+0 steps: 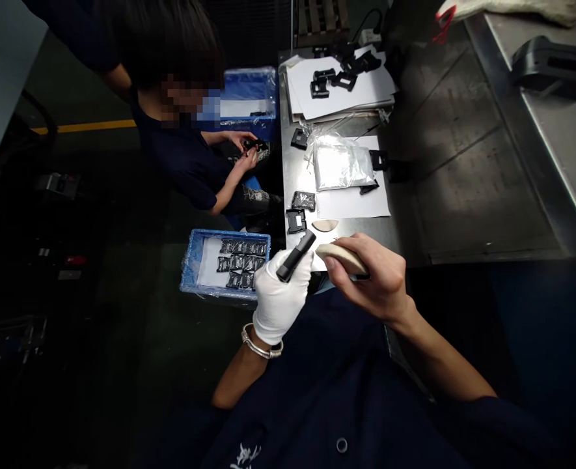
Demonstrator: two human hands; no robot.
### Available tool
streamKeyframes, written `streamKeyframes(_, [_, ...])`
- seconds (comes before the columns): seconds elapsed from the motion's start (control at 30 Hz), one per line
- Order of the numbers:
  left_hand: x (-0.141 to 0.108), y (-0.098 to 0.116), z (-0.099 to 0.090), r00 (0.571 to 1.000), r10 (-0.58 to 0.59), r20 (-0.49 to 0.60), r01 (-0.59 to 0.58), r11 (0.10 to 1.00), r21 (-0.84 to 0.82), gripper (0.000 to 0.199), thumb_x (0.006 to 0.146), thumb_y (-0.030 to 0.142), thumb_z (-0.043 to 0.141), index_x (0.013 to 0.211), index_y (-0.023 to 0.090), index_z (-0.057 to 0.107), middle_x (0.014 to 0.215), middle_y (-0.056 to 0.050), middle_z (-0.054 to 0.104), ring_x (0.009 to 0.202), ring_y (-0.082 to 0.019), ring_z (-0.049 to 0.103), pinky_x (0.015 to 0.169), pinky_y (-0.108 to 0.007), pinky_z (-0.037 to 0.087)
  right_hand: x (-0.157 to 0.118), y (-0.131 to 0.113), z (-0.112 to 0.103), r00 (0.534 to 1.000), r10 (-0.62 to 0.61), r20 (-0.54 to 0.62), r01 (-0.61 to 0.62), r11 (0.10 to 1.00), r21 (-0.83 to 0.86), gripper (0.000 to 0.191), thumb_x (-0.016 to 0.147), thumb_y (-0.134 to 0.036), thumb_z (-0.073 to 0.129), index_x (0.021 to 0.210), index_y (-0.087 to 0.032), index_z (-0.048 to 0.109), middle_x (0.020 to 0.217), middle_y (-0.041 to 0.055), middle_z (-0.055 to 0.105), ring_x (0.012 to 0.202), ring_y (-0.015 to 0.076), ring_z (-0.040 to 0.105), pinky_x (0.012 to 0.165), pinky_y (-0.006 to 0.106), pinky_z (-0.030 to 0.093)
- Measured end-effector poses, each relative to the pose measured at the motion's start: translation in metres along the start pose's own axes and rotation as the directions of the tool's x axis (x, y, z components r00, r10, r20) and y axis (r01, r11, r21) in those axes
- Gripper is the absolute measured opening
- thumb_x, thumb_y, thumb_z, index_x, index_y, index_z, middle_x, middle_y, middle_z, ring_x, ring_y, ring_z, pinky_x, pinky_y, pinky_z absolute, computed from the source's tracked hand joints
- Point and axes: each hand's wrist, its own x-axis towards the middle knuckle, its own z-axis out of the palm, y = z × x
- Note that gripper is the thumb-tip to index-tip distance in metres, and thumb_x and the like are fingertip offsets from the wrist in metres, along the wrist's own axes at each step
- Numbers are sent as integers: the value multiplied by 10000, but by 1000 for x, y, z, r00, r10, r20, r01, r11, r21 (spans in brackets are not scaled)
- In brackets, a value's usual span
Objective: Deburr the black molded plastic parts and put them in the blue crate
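My left hand (282,296), in a white glove, is closed around a black plastic part (296,256) that slants up to the right. My bare right hand (378,277) grips a beige, rounded pad (342,258) between thumb and fingers. A small gap separates the pad from the black part. Just beyond them on the metal table (360,228) lies a second beige piece (325,225), curved along one edge. Two more black parts, a flat one (296,221) and a shiny one (304,200), rest near the table's left edge.
A blue crate (186,273) with rows of black parts stands left of my glove. Across from it a co-worker (180,143) handles a black part beside another blue crate (248,77). Plastic bags (343,166) and stacked paper (302,91) with black parts occupy the table.
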Motion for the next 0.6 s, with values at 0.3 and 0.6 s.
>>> streamKeyframes(0.3, [-4,11,-2,999,-44,24,44,999,13,123,870,265,697,953,183,735,791,-9,723,696,-125,673,657,-221,543,7,1,-3,999,4,-45,-6,999,-45,212,844,-162,668,1047,-190,614,812,46,647,705,167,619,651,296,522])
streamKeyframes(0.6, [-6,5,-4,994,56,93,-65,993,100,166,870,256,687,1005,169,730,848,-53,754,754,-172,711,706,-259,563,5,-2,11,1000,-21,0,21,1000,20,205,876,-184,629,1075,-182,579,854,61,672,737,170,642,674,304,535])
